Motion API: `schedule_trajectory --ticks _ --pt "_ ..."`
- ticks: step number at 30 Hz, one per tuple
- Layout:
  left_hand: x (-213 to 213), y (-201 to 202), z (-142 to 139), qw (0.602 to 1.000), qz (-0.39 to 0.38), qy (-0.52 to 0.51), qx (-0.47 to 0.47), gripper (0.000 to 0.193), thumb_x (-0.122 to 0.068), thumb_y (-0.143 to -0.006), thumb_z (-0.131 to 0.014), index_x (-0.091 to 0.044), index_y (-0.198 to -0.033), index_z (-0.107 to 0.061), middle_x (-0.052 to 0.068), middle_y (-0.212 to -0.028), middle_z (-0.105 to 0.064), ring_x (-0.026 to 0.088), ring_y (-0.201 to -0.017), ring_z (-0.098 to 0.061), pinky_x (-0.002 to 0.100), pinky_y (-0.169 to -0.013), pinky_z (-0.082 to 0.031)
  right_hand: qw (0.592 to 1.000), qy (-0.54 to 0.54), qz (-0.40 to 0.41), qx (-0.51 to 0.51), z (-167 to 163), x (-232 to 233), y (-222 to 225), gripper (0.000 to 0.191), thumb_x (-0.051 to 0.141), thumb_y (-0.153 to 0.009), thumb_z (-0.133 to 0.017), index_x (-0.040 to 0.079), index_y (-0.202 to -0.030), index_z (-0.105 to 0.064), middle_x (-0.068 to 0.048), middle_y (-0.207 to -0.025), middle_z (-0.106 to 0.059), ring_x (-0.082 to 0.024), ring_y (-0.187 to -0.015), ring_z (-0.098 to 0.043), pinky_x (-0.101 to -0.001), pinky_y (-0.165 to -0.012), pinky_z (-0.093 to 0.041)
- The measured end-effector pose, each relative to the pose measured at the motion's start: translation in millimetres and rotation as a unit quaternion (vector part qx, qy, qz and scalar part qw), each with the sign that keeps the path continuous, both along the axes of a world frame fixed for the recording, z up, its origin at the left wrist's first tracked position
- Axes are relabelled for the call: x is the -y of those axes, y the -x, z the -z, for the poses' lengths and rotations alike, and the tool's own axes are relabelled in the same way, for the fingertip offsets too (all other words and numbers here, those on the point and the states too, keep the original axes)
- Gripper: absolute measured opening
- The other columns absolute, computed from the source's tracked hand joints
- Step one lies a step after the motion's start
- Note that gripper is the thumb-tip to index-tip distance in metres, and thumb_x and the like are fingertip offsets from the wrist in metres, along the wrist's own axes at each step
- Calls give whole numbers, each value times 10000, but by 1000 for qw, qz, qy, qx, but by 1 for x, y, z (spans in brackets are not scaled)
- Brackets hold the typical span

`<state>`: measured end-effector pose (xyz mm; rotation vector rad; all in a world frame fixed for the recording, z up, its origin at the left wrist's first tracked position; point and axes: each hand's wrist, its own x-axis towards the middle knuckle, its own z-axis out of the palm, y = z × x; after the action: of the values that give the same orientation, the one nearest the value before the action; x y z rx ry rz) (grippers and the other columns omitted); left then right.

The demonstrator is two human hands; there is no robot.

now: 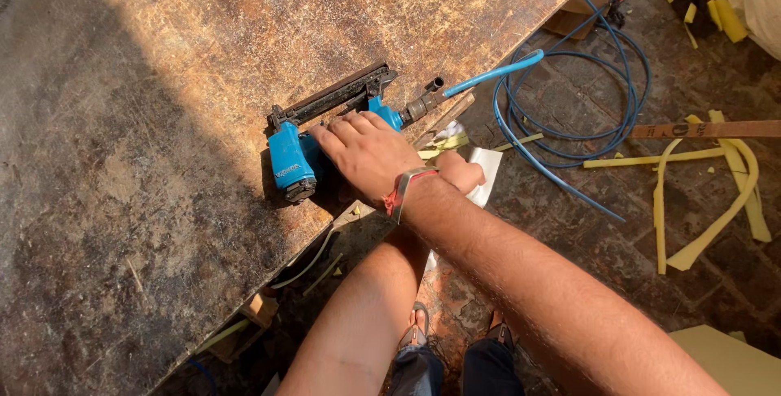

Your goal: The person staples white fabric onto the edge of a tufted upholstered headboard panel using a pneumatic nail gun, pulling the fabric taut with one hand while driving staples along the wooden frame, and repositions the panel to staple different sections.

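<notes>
Fingers of the right hand lie flat, ungripping, on the blue staple gun at the tabletop edge, left hand just behind, its grip hidden; grasping seems in hand.

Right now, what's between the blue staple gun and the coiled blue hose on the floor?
In the head view, a metal coupling and a straight run of blue hose join the blue staple gun to the coil.

Bare forearms — red-and-grey wristband, dark trousers, sandals.
</notes>
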<state>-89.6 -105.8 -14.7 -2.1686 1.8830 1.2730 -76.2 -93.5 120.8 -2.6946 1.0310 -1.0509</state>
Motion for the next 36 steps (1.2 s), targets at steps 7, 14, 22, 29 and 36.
schedule_trajectory --ticks 7,14,22,29,36 --pt "-21 -37 92 900 -190 54 -388 502 -366 -843 -713 27 -1154 -673 246 -1151 -662 343 -1066 -656 410 -948 -502 975 -169 13 -142 -16 -5 25 723 115 -714 -733 90 -1394 -487 -115 -1141 -663 -312 -1140 -610 -418 -950 -466" --pt "-3 -37 67 964 -226 15 -139 405 -272 -710 -790 19 -984 -729 195 -965 -724 309 -869 -711 397 -809 -555 947 -248 202 42 32 -91 204 841 111 -564 -795 44 -1355 -517 -232 -1110 -706 -412 -947 -691 -483 -818 -554" --pt "4 -33 36 962 -246 -2 -115 297 -173 -614 -824 0 -851 -774 163 -854 -779 273 -740 -775 372 -724 -601 769 -539 243 244 165 -157 191 274 133 -690 -847 -2 -893 -723 -93 -682 -714 -215 -599 -621 -388 -604 -525" --pt "1 -30 34 955 -272 -31 -116 319 -160 -668 -800 46 -905 -746 206 -907 -781 304 -776 -789 405 -743 -628 764 -531 234 280 211 -160 167 365 167 -697 -829 28 -1022 -738 -86 -798 -755 -202 -681 -679 -359 -692 -555" --pt "-1 -28 33 958 -260 -9 -119 318 -145 -640 -807 44 -893 -765 197 -926 -780 279 -806 -770 376 -786 -599 802 -514 187 240 201 -171 162 285 171 -710 -802 20 -937 -717 -111 -760 -737 -224 -637 -666 -377 -655 -566"
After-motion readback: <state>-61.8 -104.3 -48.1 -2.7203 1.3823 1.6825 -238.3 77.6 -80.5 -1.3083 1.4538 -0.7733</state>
